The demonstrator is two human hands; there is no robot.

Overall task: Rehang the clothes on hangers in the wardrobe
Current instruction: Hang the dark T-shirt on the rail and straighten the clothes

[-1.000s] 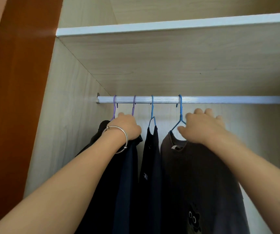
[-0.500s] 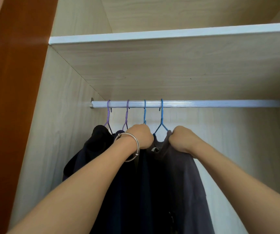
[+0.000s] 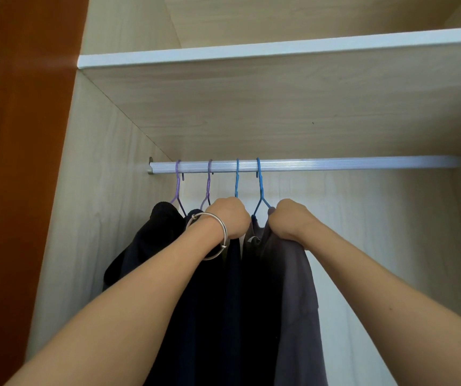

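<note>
Inside, wardrobe [image 3: 90, 190] rod [image 3: 335, 164] carries 4 hangers [image 3: 261, 190].

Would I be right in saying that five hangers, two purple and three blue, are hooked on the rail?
Not quite: the head view shows four hangers on the rail, two purple hangers and only two blue hangers.

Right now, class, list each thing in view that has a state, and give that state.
Left hand: fisted on dark clothing.
Right hand: fisted on grey shirt.
Four hangers: hooked on rail.
Black garment: hanging, leftmost.
Bracelet: on left wrist.
</note>
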